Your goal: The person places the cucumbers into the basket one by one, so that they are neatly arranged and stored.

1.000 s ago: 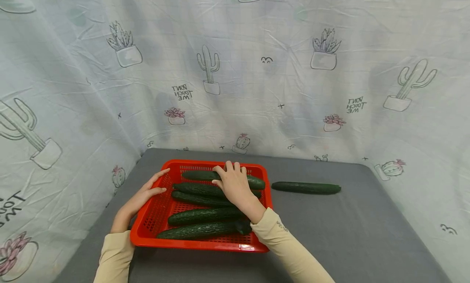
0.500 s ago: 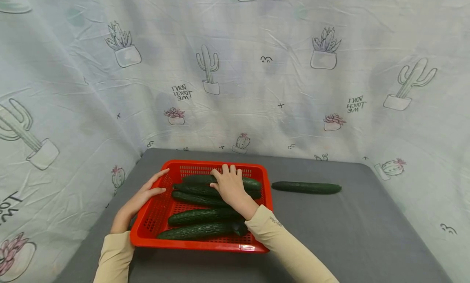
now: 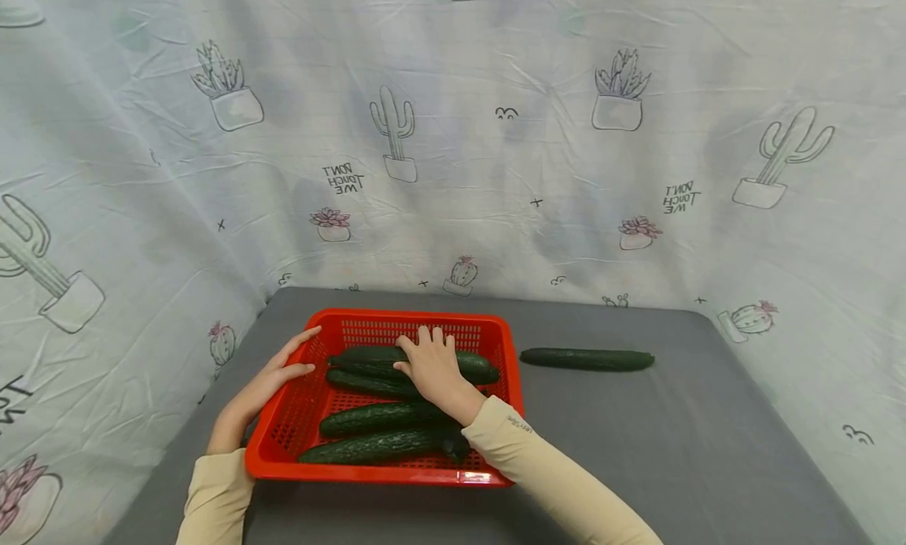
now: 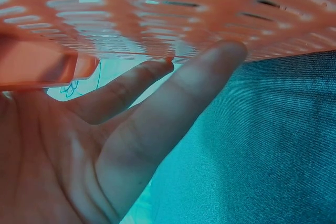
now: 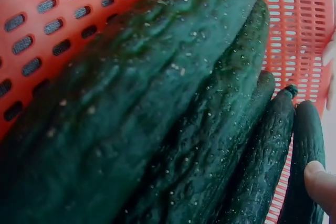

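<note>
A long dark green cucumber (image 3: 370, 355) lies along the back of the red slotted basket (image 3: 396, 473). My right hand (image 3: 435, 370) holds it from above with bent fingers, the thumb on its near side. In the right wrist view, that thumb presses on the held cucumber (image 5: 308, 135). Several more cucumbers (image 3: 382, 444) lie roughly parallel in front of it, partly covered by my right hand and sleeve. At the basket's left side, my left hand (image 3: 265, 384) holds the rim, two digits above it. Other fingers (image 4: 152, 114) touch the slotted outer wall in the left wrist view.
One loose cucumber (image 3: 587, 359) lies on the grey table (image 3: 637, 451), right of the basket. A pale curtain (image 3: 453, 152) with cactus drawings hangs behind the table and along both sides.
My right hand has moved the held cucumber down and toward me, against the one in front of it. My left hand stays on the basket; the view has shifted slightly.
</note>
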A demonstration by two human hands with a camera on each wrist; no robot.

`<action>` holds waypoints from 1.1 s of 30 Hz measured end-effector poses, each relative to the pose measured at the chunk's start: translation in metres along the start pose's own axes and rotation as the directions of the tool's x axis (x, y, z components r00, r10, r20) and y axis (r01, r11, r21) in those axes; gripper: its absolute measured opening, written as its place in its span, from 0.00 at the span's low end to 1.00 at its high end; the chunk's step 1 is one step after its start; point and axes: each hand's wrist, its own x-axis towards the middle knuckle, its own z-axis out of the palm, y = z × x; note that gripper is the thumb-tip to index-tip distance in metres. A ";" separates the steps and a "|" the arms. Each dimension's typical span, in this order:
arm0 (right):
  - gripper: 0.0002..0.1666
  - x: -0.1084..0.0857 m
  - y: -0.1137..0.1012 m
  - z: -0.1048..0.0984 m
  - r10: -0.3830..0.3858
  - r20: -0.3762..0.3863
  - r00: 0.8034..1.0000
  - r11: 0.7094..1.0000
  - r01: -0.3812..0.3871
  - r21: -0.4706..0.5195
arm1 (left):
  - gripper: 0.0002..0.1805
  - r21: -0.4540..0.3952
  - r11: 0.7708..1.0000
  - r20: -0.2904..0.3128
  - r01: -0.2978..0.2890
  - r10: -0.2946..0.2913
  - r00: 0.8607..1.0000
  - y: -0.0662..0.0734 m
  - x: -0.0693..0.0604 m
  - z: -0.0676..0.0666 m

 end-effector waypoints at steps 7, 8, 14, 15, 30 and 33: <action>0.21 -0.002 -0.002 0.003 -0.009 0.020 1.000 1.000 0.009 0.013 | 0.33 -0.001 1.000 -0.002 -0.004 0.004 1.000 -0.001 0.000 -0.001; 0.21 -0.002 -0.002 0.004 -0.009 0.024 1.000 1.000 0.008 0.014 | 0.33 -0.001 1.000 -0.002 -0.004 0.004 1.000 -0.001 0.000 -0.001; 0.22 -0.004 -0.003 -0.001 -0.017 0.042 0.999 0.999 0.016 0.037 | 0.33 -0.010 1.000 0.001 0.000 0.000 1.000 -0.001 0.000 0.000; 0.23 -0.004 -0.004 -0.001 -0.022 0.053 0.998 0.999 0.020 0.038 | 0.33 -0.011 1.000 0.001 -0.002 0.002 1.000 -0.001 0.000 0.000; 0.36 -0.005 -0.003 0.002 -0.045 0.172 0.984 0.999 0.043 0.011 | 0.33 0.000 1.000 0.001 -0.015 0.015 1.000 -0.002 0.001 -0.002; 0.37 -0.005 -0.003 -0.001 -0.052 0.170 0.984 0.999 0.053 -0.001 | 0.33 -0.001 1.000 0.002 -0.014 0.014 1.000 -0.002 0.001 -0.001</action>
